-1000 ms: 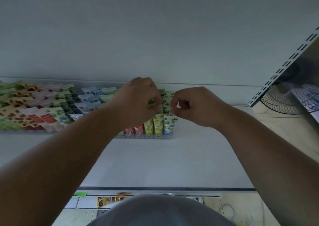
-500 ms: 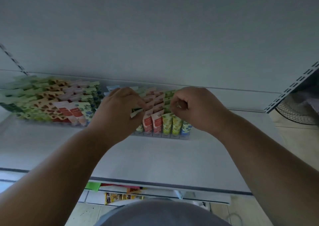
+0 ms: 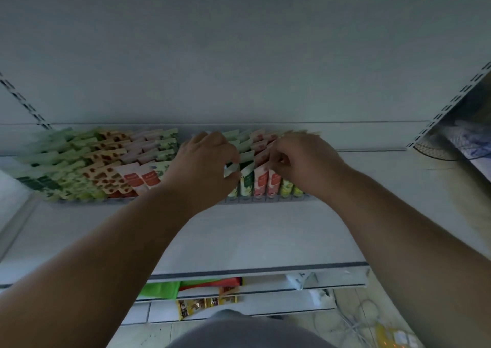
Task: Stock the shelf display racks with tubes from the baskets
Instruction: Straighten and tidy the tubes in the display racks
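**Both hands in the tube rack**

On the white shelf [image 3: 265,231], the display rack [image 3: 247,201] holds rows of upright tubes [image 3: 106,172]. The left hand [image 3: 204,169] pinches a green-and-white tube [image 3: 245,172] at the rack's middle; just right of it, the right hand [image 3: 305,161] fingers a pink tube [image 3: 261,180].

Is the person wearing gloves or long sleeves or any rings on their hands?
No gloves and no long sleeves: both forearms are bare as far as the picture shows. The left hand and the right hand show no watch or bracelet at the wrists. The picture is too blurry to tell about rings.
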Tool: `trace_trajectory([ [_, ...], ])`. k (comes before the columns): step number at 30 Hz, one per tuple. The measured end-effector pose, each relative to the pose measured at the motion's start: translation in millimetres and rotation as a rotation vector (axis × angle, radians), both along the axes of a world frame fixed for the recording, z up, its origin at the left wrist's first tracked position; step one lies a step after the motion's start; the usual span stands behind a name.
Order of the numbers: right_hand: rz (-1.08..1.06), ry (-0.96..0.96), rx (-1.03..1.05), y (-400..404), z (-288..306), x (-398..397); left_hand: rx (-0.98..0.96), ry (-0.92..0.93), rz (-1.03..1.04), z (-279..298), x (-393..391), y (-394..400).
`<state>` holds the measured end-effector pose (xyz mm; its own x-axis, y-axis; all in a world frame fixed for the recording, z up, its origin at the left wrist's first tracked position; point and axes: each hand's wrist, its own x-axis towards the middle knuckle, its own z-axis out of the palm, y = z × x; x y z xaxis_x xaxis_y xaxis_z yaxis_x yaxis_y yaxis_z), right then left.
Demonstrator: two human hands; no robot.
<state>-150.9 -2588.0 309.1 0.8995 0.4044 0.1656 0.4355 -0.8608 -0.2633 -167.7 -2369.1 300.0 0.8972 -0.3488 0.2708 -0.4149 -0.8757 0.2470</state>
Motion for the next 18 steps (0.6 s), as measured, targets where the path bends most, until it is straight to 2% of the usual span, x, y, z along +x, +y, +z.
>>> trace_trajectory([
  [6, -0.039, -0.005, 0.003, 3, 1, -5, -0.009, 0.034, -0.01, 0, 1, 3],
  [12, 0.031, -0.004, -0.027, 16, 0, -6, 0.041, 0.023, 0.023, 1, 1, 7],
  [18, 0.014, 0.03, -0.058, 20, -1, -1, 0.037, 0.04, -0.01, -1, 9, 7],
])
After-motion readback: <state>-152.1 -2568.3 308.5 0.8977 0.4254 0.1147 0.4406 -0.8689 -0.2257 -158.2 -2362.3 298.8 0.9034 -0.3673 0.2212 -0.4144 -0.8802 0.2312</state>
